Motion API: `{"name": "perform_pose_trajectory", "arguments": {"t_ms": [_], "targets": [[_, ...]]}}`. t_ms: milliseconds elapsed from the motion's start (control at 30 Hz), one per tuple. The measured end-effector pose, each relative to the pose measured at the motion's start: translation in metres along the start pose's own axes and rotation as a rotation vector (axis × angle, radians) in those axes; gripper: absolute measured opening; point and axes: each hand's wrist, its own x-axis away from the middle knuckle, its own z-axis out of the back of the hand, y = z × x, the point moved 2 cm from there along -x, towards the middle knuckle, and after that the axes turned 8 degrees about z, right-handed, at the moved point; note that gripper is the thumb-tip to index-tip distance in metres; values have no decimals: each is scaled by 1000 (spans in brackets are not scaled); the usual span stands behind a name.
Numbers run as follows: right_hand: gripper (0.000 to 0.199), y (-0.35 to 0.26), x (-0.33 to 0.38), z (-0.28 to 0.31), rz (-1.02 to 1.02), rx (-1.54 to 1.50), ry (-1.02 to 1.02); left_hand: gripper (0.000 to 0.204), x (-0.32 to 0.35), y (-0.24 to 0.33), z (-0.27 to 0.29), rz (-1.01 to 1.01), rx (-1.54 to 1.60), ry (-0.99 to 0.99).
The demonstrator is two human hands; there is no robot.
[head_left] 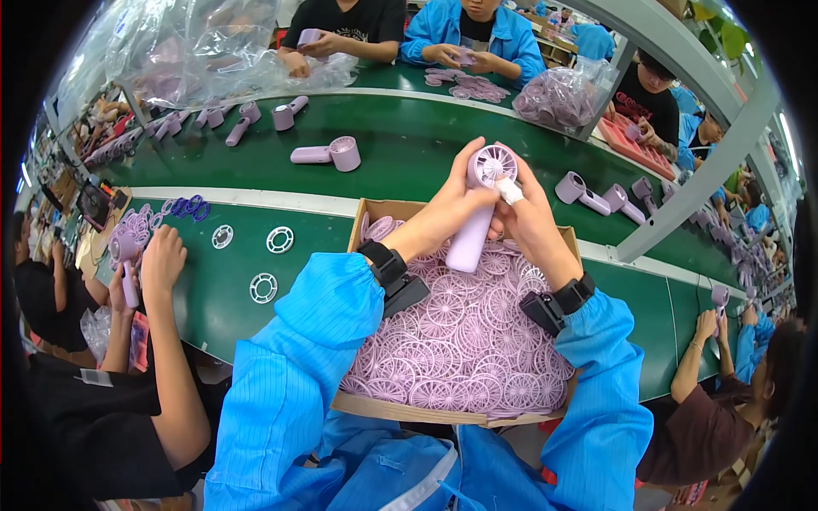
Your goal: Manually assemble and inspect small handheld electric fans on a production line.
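Observation:
A lilac handheld fan is held between my two hands above an open cardboard box, its round head up and its handle hanging down. My left hand is closed round the left side of the fan, near where head and handle meet. Against the head's right side, my right hand grips too, with a white covering on its thumb at the front opening. Spokes or blades show inside the head. Below lie many lilac round spoked grilles inside the cardboard box.
Beyond the box runs a green conveyor belt bearing another handheld fan and several more. White rings lie on the green table to my left. A metal post slants at right. Co-workers sit on both sides and opposite.

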Motion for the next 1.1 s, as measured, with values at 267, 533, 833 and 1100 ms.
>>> {"name": "perform_pose_trajectory", "arguments": {"t_ms": [267,533,833,1100], "targets": [[34,-4,0,-4,93,115,142,54,1,1,-1,-35,-40,8],[31,7,-3,14,-82,178,34,58,-12,-9,6,86,-140,107],[30,-54,-50,89,-28,763,102,61,-28,-7,80,-110,221,721],[56,15,-54,273,-111,1881,-158,30,-29,-23,73,-273,-580,444]]}}
